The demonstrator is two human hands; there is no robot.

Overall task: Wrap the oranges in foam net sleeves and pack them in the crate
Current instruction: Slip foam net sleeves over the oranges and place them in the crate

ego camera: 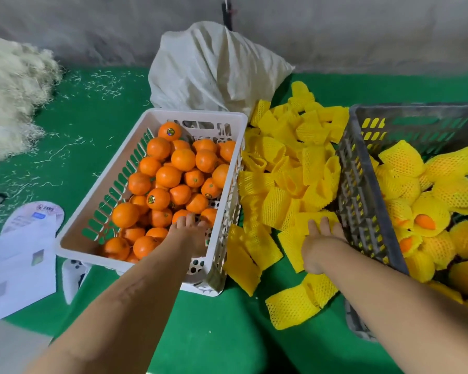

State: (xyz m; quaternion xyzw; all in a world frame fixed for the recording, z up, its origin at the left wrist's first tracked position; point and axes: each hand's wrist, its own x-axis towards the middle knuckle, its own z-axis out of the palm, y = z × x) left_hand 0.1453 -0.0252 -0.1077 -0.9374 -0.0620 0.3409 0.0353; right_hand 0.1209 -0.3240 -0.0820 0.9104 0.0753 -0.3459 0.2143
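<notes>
Seemingly mid-reach, the left hand (188, 233) dips into the white basket (157, 112), its fingers (189, 220) loosely spread over the loose oranges (173, 171), touching but not visibly gripping one. The right hand (320, 238) presses its nearly straight fingers onto a sleeve in the pile of yellow foam net sleeves (284, 179) between the containers, probably to fetch fruit and wrap together. Wrapped oranges (422, 201) already sit in the grey crate (362, 201) on the right. Nothing blocks either reach. Farther off on the green counter (227, 333) lie a white sack (214, 66), shredded fibre (11, 95) and papers (19, 265).
</notes>
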